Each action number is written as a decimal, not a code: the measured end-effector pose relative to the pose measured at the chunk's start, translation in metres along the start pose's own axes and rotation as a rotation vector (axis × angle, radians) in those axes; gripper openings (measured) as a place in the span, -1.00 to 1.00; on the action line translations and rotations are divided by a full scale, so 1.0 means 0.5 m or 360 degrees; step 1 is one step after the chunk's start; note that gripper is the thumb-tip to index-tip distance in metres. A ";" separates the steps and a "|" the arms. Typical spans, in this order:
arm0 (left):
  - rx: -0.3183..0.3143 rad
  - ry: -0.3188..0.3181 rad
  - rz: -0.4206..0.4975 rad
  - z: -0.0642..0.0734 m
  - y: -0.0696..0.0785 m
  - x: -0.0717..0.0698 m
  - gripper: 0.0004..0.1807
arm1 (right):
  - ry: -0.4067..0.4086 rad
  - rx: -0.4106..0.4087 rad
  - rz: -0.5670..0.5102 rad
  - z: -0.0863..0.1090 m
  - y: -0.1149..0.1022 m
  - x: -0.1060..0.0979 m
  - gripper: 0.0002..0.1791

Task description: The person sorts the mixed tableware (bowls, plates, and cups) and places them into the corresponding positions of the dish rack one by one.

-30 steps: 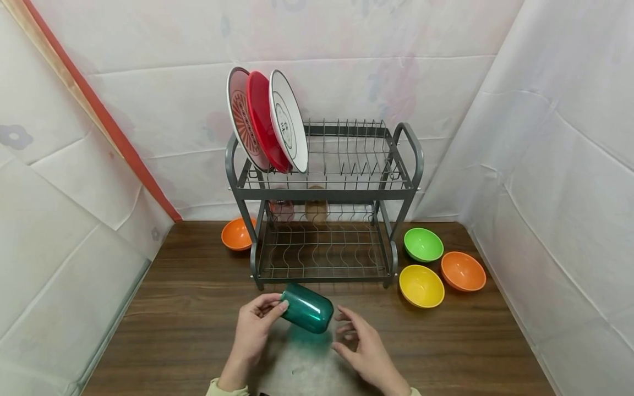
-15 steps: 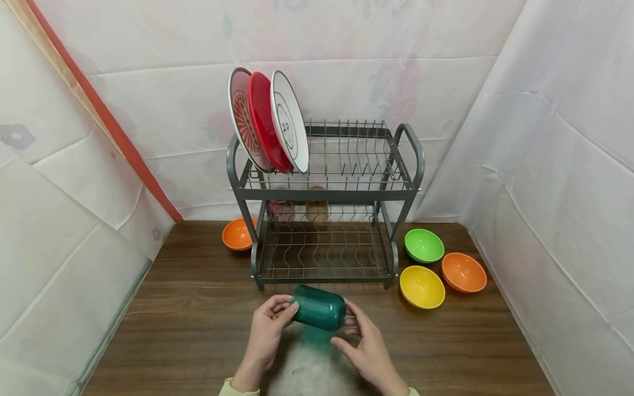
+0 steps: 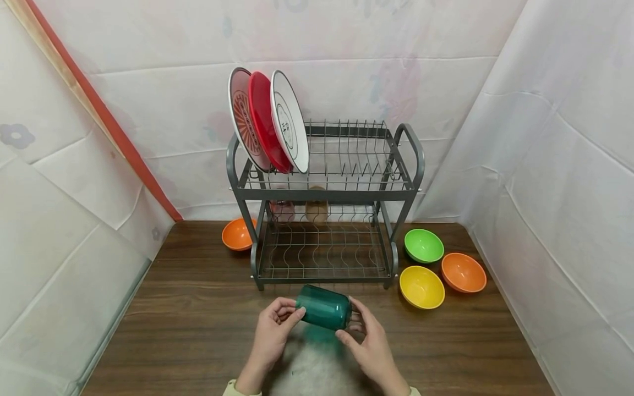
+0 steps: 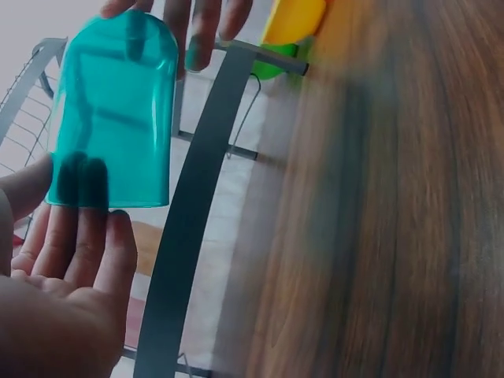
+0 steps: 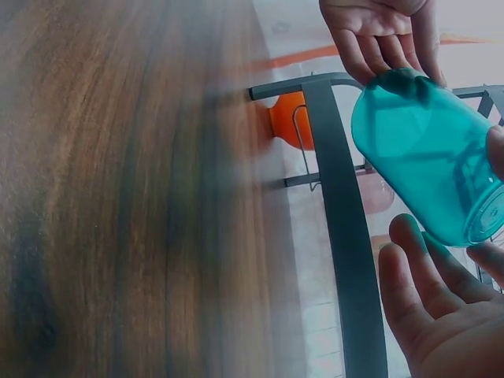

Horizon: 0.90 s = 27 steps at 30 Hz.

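Observation:
A translucent teal cup point(image 3: 324, 306) lies on its side in the air in front of the rack. My left hand point(image 3: 271, 333) pinches its open rim, thumb in front and fingertips showing through the wall in the left wrist view. At the base end, my right hand point(image 3: 369, 344) has its thumb on the near side and its fingers on the far side. The right wrist view shows the cup point(image 5: 425, 157) between that thumb and the fingertips point(image 5: 405, 228), base toward the right hand.
A grey two-tier dish rack point(image 3: 327, 194) stands behind, with three plates point(image 3: 289, 121) upright at its upper left. Two tinted cups point(image 3: 317, 206) show at the lower back. Green point(image 3: 424, 245), yellow point(image 3: 422, 287) and orange bowls point(image 3: 463, 272) sit right; another orange bowl point(image 3: 236, 235) sits left.
My left hand has carried the teal cup a little to the right, turning it nearer level. My right hand, apart from it a second ago, now grips its base end.

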<state>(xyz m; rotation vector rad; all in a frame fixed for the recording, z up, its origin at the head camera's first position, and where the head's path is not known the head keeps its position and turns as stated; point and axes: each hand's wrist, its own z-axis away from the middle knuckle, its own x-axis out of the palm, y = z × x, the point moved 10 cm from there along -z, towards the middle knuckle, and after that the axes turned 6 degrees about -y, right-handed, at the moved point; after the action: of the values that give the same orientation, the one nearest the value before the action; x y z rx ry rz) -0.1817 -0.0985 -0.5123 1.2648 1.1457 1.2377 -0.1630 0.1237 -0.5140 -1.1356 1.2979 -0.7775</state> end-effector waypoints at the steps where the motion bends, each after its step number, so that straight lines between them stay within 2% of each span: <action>1: 0.0015 0.0003 -0.0045 0.000 0.001 0.000 -0.79 | 0.0003 0.0011 0.0000 -0.001 0.001 -0.001 -0.26; 8: 0.0160 0.0026 -0.0481 0.002 0.016 -0.001 -0.88 | 0.0051 0.0042 0.0036 0.000 0.000 -0.012 -0.26; 12: 0.0171 0.0026 -0.0676 0.002 0.014 0.002 -0.88 | 0.0100 0.0023 0.0085 0.002 -0.006 -0.018 -0.28; 16: 0.0109 -0.0040 -0.0733 0.002 0.005 0.011 -0.82 | 0.0136 -0.0028 0.0090 0.003 -0.018 -0.021 -0.31; 23: 0.0010 -0.0269 -0.0767 0.002 -0.021 0.034 -0.62 | 0.0152 -0.0145 0.0040 0.000 -0.034 -0.021 -0.35; 27: -0.0013 -0.0361 -0.0742 0.005 -0.035 0.044 -0.53 | 0.0154 -0.0220 0.0030 -0.002 -0.046 -0.020 -0.33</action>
<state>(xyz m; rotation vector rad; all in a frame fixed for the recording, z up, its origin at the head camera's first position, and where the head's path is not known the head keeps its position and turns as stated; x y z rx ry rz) -0.1784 -0.0755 -0.5284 1.0232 1.1800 0.7339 -0.1620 0.1257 -0.4890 -1.2060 1.4597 -0.7455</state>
